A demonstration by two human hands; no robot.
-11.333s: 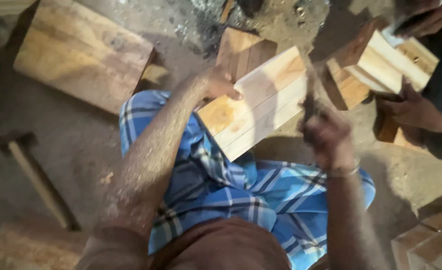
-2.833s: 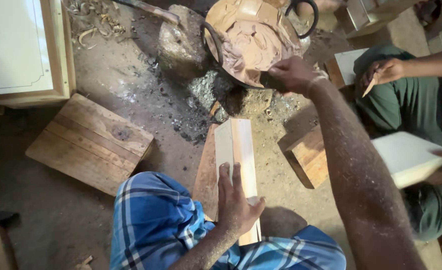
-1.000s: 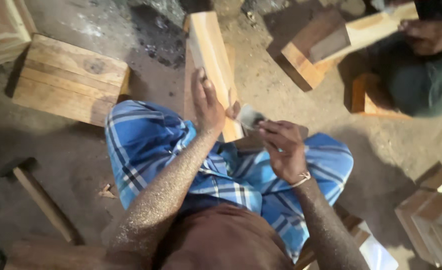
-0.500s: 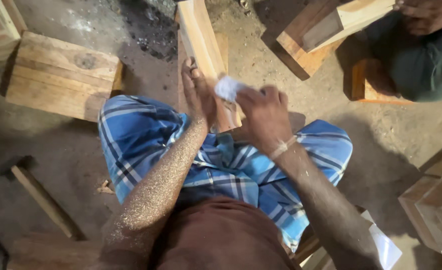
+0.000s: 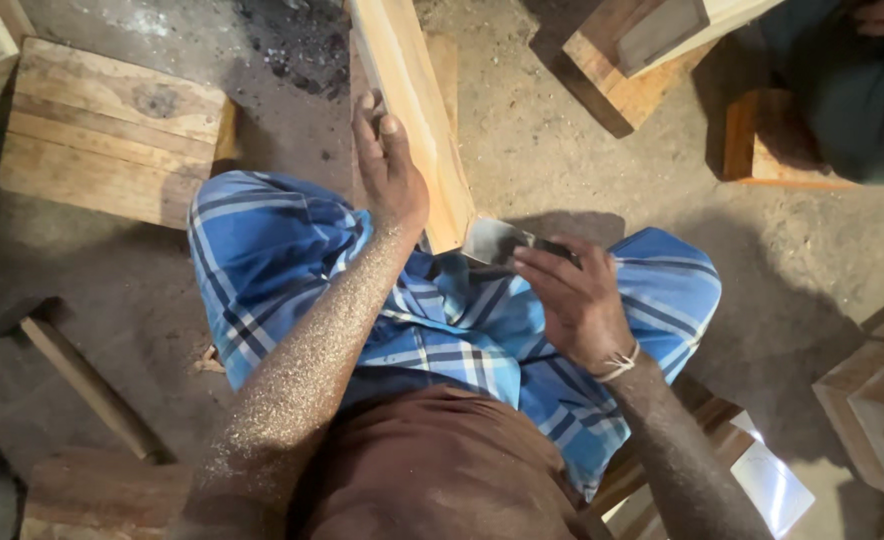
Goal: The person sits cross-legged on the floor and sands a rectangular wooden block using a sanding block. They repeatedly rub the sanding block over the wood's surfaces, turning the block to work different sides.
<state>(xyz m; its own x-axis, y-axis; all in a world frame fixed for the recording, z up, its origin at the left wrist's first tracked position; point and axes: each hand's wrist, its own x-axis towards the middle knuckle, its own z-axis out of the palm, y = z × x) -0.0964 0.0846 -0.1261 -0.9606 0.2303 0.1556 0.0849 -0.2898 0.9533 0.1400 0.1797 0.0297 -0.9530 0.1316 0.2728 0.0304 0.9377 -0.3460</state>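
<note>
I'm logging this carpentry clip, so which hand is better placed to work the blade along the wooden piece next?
Probably the right hand: it grips the flat blade, whose tip sits at the near end of the wooden piece. The left hand rests flat on that piece.

L hand (image 5: 390, 175) flat, fingers extended; R hand (image 5: 574, 300) curled in grip
</note>
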